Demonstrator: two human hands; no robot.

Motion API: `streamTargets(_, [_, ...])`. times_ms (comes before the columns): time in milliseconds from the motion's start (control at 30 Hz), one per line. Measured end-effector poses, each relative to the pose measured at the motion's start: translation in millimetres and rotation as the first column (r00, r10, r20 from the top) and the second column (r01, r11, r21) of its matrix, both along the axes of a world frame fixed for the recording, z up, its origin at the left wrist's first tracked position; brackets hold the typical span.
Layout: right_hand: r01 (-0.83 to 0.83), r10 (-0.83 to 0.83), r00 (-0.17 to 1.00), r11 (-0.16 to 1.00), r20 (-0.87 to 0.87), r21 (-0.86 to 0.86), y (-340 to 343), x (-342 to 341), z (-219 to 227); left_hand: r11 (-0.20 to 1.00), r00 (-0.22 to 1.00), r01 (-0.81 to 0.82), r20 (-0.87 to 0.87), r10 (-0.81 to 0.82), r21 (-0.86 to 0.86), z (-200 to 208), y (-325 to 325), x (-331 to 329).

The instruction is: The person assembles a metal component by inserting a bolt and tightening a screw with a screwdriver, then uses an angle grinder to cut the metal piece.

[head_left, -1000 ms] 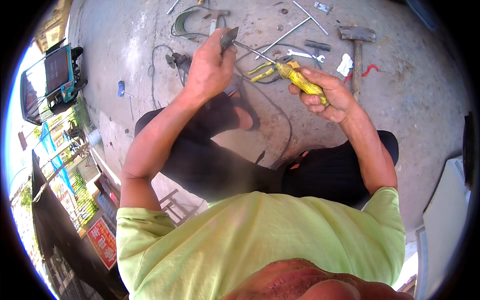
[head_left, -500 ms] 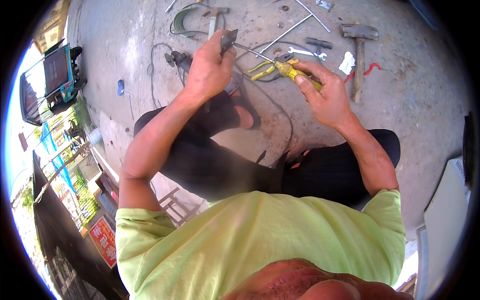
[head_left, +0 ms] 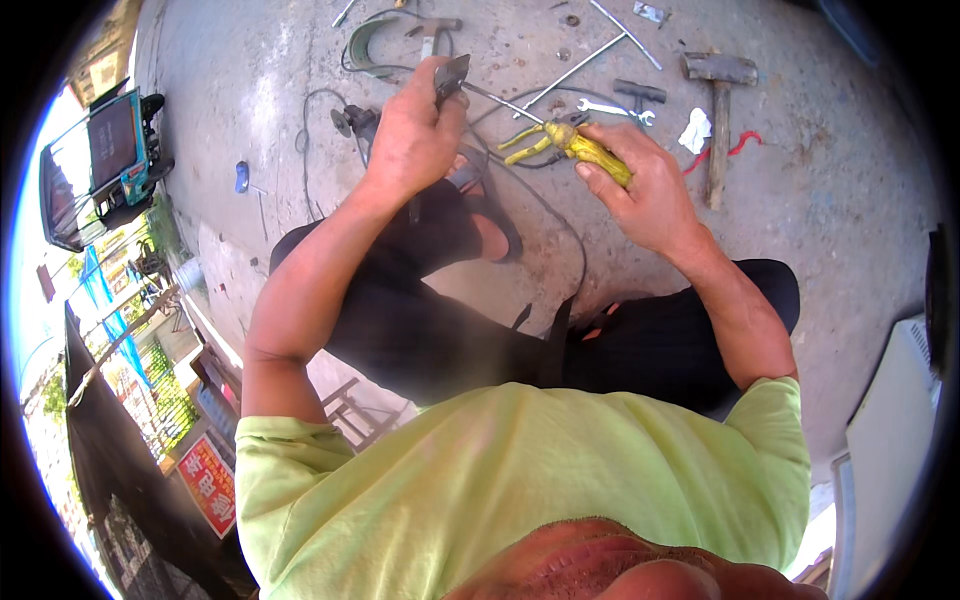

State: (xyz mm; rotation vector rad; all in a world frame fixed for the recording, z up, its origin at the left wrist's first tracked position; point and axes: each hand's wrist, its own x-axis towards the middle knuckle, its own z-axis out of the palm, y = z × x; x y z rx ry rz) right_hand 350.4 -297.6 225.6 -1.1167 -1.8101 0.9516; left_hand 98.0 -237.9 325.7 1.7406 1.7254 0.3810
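My left hand (head_left: 408, 140) is closed around a small dark flat metal piece (head_left: 452, 80), pinched between thumb and fingers. My right hand (head_left: 645, 190) grips the yellow handle of a screwdriver (head_left: 603, 162). The screwdriver's thin shaft points up and left, its end at the metal piece; the exact contact is too small to make out. Behind the handle, yellow-handled pliers (head_left: 524, 150) lie on the ground, partly covered.
On the concrete floor lie a sledgehammer (head_left: 720, 130), an open-end wrench (head_left: 612, 109), a black T-shaped tool (head_left: 640, 93), a long T-bar (head_left: 580, 72), white crumpled paper (head_left: 694, 131) and a red strip (head_left: 740, 146). A corded power tool (head_left: 362, 124) is beyond my left forearm.
My right hand's fingers have shifted on the screwdriver handle, the forefinger now more curled. The metal piece in my left hand has moved slightly left and up.
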Motion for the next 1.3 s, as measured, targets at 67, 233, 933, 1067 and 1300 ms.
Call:
streamTargets(67, [0.034, -0.033, 0.998, 0.999, 0.053, -0.021, -5, -1, 6, 1.000, 1.000, -0.008, 0.020, 0.008, -0.002, 1, -1, 0])
streamTargets(233, [-0.111, 0.006, 0.969, 0.903, -0.246, -0.415, -7, 0, 9, 0.947, 0.980, 0.188, -0.110, -0.165, 0.259, -23, -6, -16])
streamTargets(933, [-0.037, -0.074, 0.959, 0.924, -0.274, -0.380, -16, 3, 18, 0.966, 0.983, 0.182, -0.047, -0.176, 0.186, -6, -5, -4])
streamTargets(1067, [-0.568, -0.299, 0.697, 0.327, -0.652, -0.756, -2, 14, 24, 0.970, 0.988, 0.153, -0.042, -0.148, 0.190, 3, 0, 1])
streamTargets(1300, [-0.612, -0.309, 0.636, 0.356, -0.707, -0.706, 9, 17, 29, 0.995, 0.974, -0.032, 0.221, 0.053, -0.095, 11, 17, 6])
